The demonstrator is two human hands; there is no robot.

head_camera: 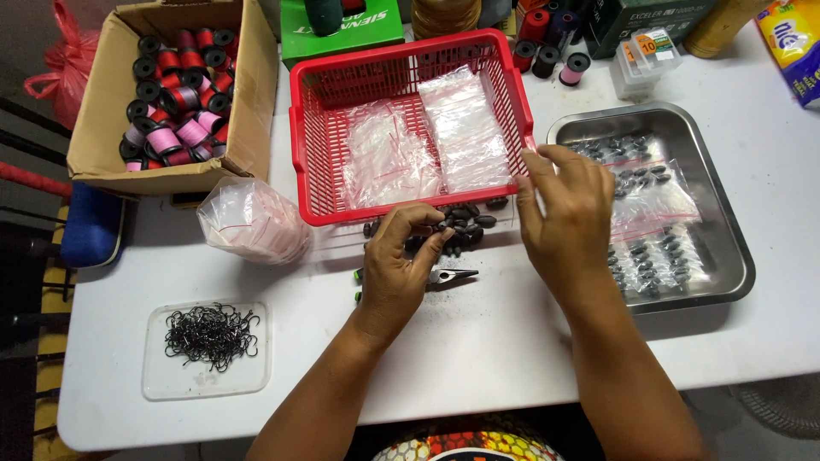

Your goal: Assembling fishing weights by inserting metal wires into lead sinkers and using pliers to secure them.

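Resting near edge: forearms come up over the white desk (478, 358)
Hook tray: clear flat tray (207, 350) at the near left, holding a tangle of small black hooks (211, 335)
Left hand: left hand (395, 271) curled, fingertips pinched on one dark bead from the pile
Pliers: small pliers (451, 275) lie on the desk just beside the left hand, partly hidden under it
Beads: heap of dark oval beads (465, 224) on the desk, between the two hands, right in front of the basket
Right hand: right hand (565, 220) with fingers bent, seeming to pinch a small clear bag at the basket's right corner; the grip itself is hard to make out
Bag bundle: bundle of clear bags (253, 218) lies left of the basket
Steel tray: steel tray (726, 222) on the right, with filled clear bags of beads inside
Basket: red basket (306, 162) in the middle, two stacks of empty clear bags in it
Box: cardboard box (96, 128) at the far left, full of thread spools (178, 94) in black, red and pink
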